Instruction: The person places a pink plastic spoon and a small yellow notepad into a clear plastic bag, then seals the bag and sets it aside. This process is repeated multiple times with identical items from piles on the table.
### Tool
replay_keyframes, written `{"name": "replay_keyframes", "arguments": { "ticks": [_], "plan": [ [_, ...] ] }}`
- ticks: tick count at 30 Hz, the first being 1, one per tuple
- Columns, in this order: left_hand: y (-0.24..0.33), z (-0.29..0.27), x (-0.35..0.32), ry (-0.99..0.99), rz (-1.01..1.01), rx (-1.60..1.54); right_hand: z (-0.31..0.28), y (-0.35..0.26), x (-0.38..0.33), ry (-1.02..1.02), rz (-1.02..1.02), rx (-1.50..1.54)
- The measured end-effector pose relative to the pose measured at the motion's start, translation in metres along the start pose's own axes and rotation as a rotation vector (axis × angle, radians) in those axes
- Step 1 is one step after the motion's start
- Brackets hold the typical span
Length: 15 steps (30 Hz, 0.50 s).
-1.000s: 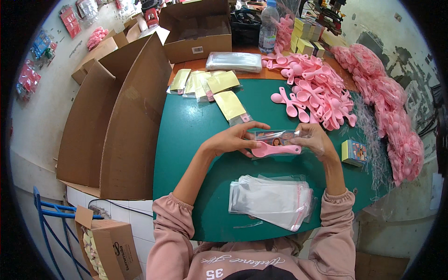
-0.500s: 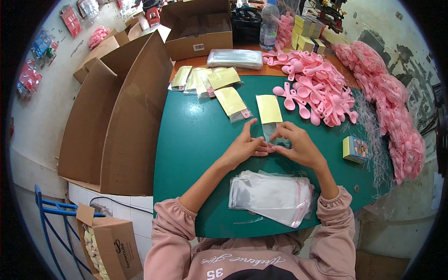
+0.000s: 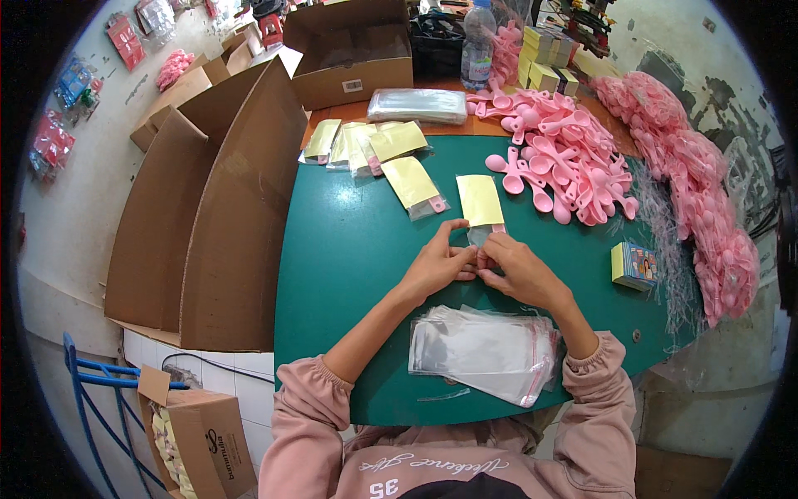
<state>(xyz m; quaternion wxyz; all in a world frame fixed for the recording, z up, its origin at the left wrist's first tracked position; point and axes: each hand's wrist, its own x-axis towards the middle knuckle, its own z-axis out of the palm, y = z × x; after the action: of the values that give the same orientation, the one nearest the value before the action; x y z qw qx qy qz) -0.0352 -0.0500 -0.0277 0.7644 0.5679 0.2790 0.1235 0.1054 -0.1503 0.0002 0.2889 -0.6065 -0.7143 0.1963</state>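
Note:
Both hands are at the near end of a clear plastic bag (image 3: 475, 237) that holds a yellow card (image 3: 480, 200) and a pink spoon, whose handle end shows at the card's lower right. The fingers of my left hand (image 3: 440, 262) close on the bag's near edge from the left. From the right, my right hand (image 3: 517, 268) pinches the same edge, its fingertips close to the left ones. The fingers partly hide that edge. Just nearer to me lies a pile of clear flat bags (image 3: 474, 349) with a reddish strip at one end.
Several filled bags (image 3: 411, 185) lie at the far left of the green table (image 3: 332, 274). A heap of pink spoons (image 3: 573, 162) is at the far right, near a stack of cards (image 3: 633, 266). A large open cardboard box (image 3: 233, 216) stands along the left edge.
My fingers have drawn together and closed on the bag's near edge; the left index finger has lowered. The bag and its card have shifted slightly toward me.

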Motion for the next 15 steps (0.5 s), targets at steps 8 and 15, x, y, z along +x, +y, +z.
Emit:
{"name": "replay_keyframes", "arguments": {
  "ticks": [8,15],
  "plan": [
    [0.003,-0.007,0.007,0.067,0.047,-0.031,-0.042,0.005,-0.006,-0.179,-0.035,0.323],
    [0.002,-0.005,0.014,-0.144,0.057,-0.126,-0.227,0.156,-0.088,0.293,0.767,-1.19]
  ]
}}
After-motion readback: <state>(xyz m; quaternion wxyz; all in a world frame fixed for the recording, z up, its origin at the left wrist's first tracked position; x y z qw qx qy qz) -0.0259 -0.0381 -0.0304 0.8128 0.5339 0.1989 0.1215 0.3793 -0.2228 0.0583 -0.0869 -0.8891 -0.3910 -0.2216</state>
